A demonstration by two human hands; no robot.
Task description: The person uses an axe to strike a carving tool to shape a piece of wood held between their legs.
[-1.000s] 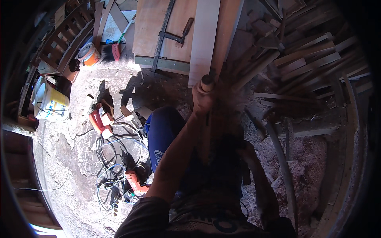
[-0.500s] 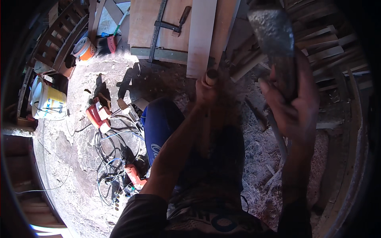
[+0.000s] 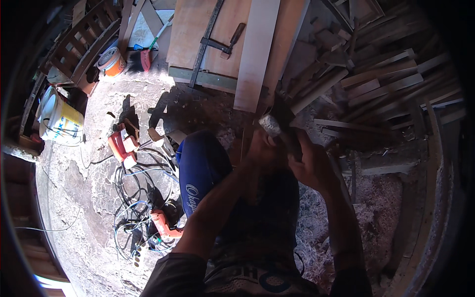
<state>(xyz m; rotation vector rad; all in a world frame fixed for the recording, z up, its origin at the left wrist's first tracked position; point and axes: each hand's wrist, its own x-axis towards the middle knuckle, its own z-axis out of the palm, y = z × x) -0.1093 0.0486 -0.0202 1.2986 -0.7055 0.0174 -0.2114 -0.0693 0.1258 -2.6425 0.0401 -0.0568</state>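
Observation:
My right hand (image 3: pixel 312 166) grips the handle of a hammer (image 3: pixel 271 125), whose worn metal head is down directly over my left fist. In front of my lap, my left hand (image 3: pixel 261 148) is closed around a round-handled tool that looks like a chisel. The hammer head covers the top of that handle, and the tool's lower end is hidden. A brown wooden piece (image 3: pixel 254 190) shows dimly in the shade between my legs, below the left hand.
A red power tool (image 3: pixel 122 146) and an orange drill (image 3: pixel 164 225) lie among tangled cables at left. Buckets (image 3: pixel 62 121) stand farther left. Boards with a bar clamp (image 3: pixel 217 45) lie ahead. Stacked wood strips (image 3: pixel 381 84) fill the far right; shavings (image 3: pixel 321 237) cover the floor.
The hammer has come down from its raised place at upper right onto the handle in my left fist. My left hand keeps its hold, and the view has shifted slightly.

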